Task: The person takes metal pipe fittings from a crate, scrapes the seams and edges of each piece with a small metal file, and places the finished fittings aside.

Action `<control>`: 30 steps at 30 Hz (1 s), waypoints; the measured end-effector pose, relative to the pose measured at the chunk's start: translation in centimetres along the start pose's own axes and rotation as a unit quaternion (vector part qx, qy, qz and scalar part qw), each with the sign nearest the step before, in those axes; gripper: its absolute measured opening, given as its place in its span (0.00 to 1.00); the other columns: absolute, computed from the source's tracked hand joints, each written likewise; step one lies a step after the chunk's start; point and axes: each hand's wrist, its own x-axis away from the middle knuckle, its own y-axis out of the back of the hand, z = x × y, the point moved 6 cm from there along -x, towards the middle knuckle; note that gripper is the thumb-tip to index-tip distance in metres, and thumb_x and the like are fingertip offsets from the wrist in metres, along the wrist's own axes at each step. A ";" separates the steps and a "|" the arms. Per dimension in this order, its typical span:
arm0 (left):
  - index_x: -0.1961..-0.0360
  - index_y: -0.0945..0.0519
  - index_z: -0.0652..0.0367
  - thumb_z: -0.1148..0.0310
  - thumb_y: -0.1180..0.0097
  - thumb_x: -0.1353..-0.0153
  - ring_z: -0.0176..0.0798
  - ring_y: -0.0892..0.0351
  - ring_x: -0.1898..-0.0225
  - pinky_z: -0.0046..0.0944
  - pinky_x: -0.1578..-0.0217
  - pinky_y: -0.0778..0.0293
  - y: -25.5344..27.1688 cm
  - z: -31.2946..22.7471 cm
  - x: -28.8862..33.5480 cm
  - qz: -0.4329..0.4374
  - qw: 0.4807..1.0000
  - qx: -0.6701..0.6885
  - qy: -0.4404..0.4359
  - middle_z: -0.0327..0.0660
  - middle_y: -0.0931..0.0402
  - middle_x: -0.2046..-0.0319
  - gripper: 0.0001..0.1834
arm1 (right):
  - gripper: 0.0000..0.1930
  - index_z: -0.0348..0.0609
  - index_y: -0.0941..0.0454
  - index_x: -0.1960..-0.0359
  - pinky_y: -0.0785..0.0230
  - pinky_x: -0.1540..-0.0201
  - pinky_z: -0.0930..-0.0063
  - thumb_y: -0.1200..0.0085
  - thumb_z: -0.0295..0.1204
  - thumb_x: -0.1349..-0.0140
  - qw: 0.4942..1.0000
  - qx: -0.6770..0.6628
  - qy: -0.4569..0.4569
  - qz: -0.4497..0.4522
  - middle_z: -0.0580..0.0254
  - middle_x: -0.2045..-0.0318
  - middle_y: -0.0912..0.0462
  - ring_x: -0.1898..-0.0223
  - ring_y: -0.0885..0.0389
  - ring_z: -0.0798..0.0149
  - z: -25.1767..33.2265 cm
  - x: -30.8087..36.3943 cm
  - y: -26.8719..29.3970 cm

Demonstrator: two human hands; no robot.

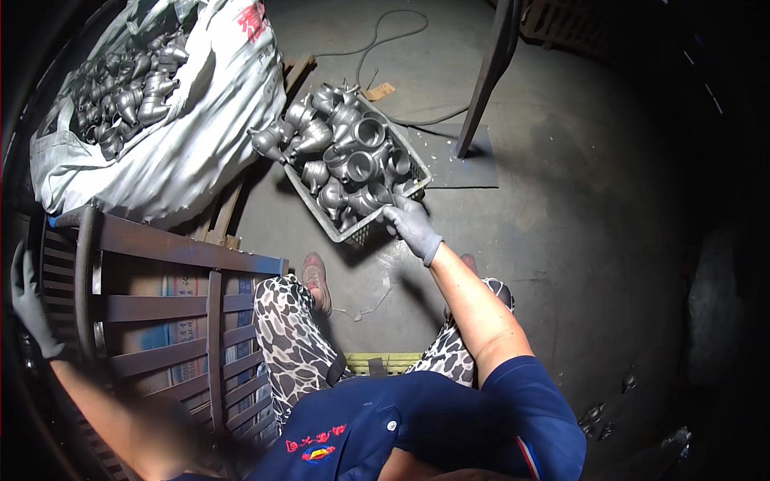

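Observation:
My right hand (pixel 411 225), in a grey glove, reaches forward to the near corner of a grey plastic crate (pixel 330 227) on the floor. Its fingers close on the crate's rim, beside the metal fittings (pixel 353 152) piled in it. The fittings are grey cast pieces with round openings, heaped above the rim. My left hand (pixel 30 303), also gloved, is far out at the left edge by a dark metal rack (pixel 176 250); whether it holds anything is unclear. My patterned trousers (pixel 293 337) and shoes (pixel 314 274) show below.
A big white sack (pixel 192 136) with several more grey fittings (pixel 132 88) lies at the upper left. A slanted metal post (pixel 485 80) and a cable (pixel 377 44) stand on the concrete floor behind the crate. A yellow-green crate (pixel 385 362) sits under me.

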 end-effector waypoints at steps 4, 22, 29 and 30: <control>0.47 0.23 0.58 0.66 0.43 0.39 0.34 0.23 0.56 0.34 0.56 0.27 -10.5 -1.6 4.5 0.067 0.978 0.154 0.121 0.37 0.24 0.51 0.19 | 0.15 0.42 0.26 0.50 0.41 0.81 0.86 0.56 0.27 0.37 1.000 -0.014 -0.018 0.010 0.69 0.73 0.23 0.81 0.33 0.79 0.2 0.6 -0.5; 0.41 0.30 0.59 0.51 0.42 0.48 0.52 0.34 0.39 0.44 0.39 0.40 -64.1 -2.0 -0.5 0.260 0.958 0.116 0.035 0.55 0.31 0.42 0.36 | 0.19 0.37 0.30 0.43 0.43 0.77 0.87 0.57 0.30 0.33 0.995 -0.025 -0.100 0.015 0.75 0.77 0.32 0.79 0.36 0.81 0.9 0.5 -0.5; 0.34 0.42 0.59 0.49 0.43 0.47 0.53 0.34 0.38 0.44 0.39 0.40 -72.7 1.8 -1.5 0.367 0.929 0.032 0.022 0.55 0.33 0.41 0.43 | 0.19 0.35 0.31 0.42 0.43 0.76 0.88 0.58 0.28 0.34 0.991 -0.022 -0.133 0.018 0.75 0.75 0.29 0.78 0.36 0.82 1.5 -0.5 -1.4; 0.37 0.35 0.56 0.51 0.42 0.47 0.52 0.32 0.40 0.45 0.41 0.37 -72.5 2.2 -1.7 0.328 0.944 0.041 0.013 0.54 0.31 0.42 0.38 | 0.19 0.35 0.31 0.42 0.43 0.76 0.88 0.58 0.28 0.34 0.990 -0.022 -0.136 0.017 0.75 0.75 0.29 0.78 0.36 0.82 1.4 -0.6 -1.4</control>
